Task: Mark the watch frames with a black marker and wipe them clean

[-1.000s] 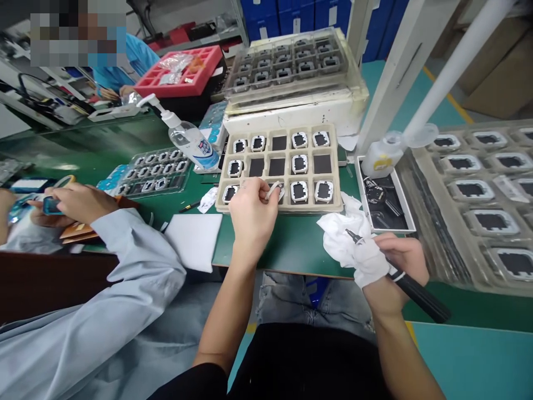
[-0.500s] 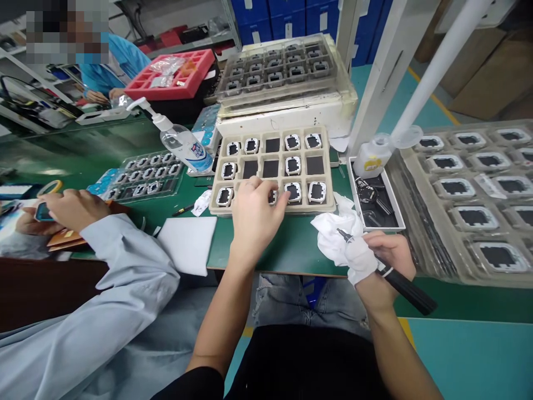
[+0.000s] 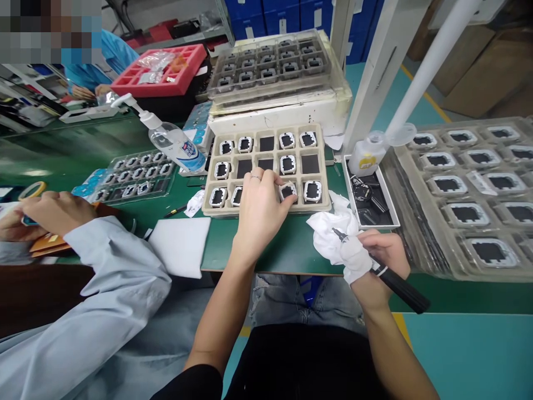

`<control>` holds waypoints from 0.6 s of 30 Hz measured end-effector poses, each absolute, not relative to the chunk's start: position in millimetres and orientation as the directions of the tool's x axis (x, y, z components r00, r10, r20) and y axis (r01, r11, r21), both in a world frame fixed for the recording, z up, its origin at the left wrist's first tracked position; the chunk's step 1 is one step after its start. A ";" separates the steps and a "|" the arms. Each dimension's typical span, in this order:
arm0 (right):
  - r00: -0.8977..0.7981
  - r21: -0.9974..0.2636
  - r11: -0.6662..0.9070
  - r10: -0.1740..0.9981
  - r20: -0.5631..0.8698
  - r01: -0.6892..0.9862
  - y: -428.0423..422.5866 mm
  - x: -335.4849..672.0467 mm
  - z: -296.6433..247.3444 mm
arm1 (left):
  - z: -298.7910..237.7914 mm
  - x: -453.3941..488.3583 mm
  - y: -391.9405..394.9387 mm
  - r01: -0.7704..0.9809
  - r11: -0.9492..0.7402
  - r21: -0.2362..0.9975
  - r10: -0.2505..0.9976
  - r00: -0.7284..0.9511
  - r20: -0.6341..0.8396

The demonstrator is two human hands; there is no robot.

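Observation:
My left hand (image 3: 262, 208) reaches over the front row of a beige compartment tray (image 3: 266, 212). Its thumb and index finger close on the edges of a silver watch case (image 3: 288, 191), still within its compartment. Beside it in the same row sits another watch case (image 3: 312, 191), and several more fill other compartments; some show only dark pads. Near the table's front edge, my right hand (image 3: 385, 258) is closed round a black pen-like tool (image 3: 400, 286) with a thin dark tip. A white cloth (image 3: 356, 258) is bunched around the tool's front part at the fingers.
A white cloth (image 3: 327, 236) lies by the tray, beside a white box (image 3: 393, 222) of dark parts and a small bottle (image 3: 366, 155). Stacked trays (image 3: 441, 266) stand right. A pump bottle (image 3: 179, 147) leans left, near a white foam sheet (image 3: 179, 247) and a co-worker's sleeve (image 3: 120, 266).
My left hand has shifted right along the front row, and its fingers have come onto a watch case there. My right hand keeps the tool and cloth. The view has shifted slightly.

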State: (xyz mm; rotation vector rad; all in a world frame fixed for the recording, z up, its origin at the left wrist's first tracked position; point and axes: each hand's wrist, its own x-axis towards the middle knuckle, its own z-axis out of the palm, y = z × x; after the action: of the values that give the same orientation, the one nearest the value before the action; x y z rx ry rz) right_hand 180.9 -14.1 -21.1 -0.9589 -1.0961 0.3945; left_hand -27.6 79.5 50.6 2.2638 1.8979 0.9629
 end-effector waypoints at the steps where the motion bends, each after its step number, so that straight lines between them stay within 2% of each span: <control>1: 0.437 -0.809 0.560 0.691 0.576 0.179 -13.7 181.0 -21.4 | 48.8 -26.4 78.9 0.860 -0.275 0.431 0.893 0.062 0.445; 4: 0.429 -0.797 0.571 0.681 0.593 0.196 -12.8 179.9 -19.5 | 42.0 -20.3 70.7 0.725 -0.377 0.576 0.870 0.064 0.489; 7: 0.469 -0.791 0.581 0.653 0.594 0.193 -14.0 177.6 -15.9 | 35.7 -9.8 47.6 0.442 -0.424 0.790 0.872 -0.037 0.488; 10: 0.466 -0.789 0.594 0.660 0.589 0.155 -17.7 177.0 -14.8 | 30.1 2.2 16.6 0.044 -0.294 0.955 0.952 -0.075 0.296; 13: 0.352 -0.803 0.590 0.736 0.578 0.085 -21.7 179.5 -16.2 | 23.4 11.4 -5.5 -0.204 -0.038 0.978 0.997 0.063 0.052; 15: 0.256 -0.811 0.581 0.776 0.577 0.068 -23.1 181.8 -16.6 | 18.2 14.8 -11.5 -0.252 0.081 0.964 0.990 0.129 -0.050; 18: 0.167 -0.811 0.581 0.795 0.583 0.067 -23.0 183.3 -15.1 | 11.6 15.9 -11.8 -0.248 0.157 0.956 0.980 0.158 -0.120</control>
State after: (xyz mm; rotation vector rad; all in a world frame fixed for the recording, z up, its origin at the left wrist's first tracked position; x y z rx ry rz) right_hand 183.3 -23.0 -15.1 -0.8307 -1.3197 0.6133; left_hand 15.9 -11.8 11.6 0.9808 0.9795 1.1183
